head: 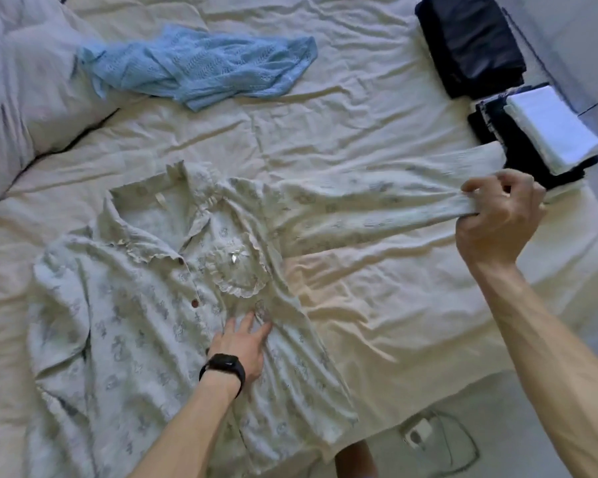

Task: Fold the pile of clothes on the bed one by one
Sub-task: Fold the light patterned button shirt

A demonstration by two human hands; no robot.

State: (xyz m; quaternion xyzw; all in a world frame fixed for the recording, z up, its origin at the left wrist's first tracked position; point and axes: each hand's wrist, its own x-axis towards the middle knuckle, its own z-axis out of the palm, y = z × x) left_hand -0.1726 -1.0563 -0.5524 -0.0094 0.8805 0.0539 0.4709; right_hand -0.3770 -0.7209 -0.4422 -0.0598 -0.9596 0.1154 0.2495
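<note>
Pyjama shirt (pixel 145 322) lies face up on the bed (pixel 359 139), near the front edge. The left hand (pixel 240 353) presses flat, fingers straight, on the front panel just below the pocket (pixel 239 270). The right hand (pixel 497 219) grips the cuff of the sleeve (pixel 359 205), which is drawn taut to the right. To fold well, the left hand should probably pin the body while the right carries the cuff across the chest in one sweep, sleeve flat, crease at the shoulder. The cloth is pale with a small grey-blue print, a frilled collar and pocket, and brown buttons. Its left side is rumpled.
</note>
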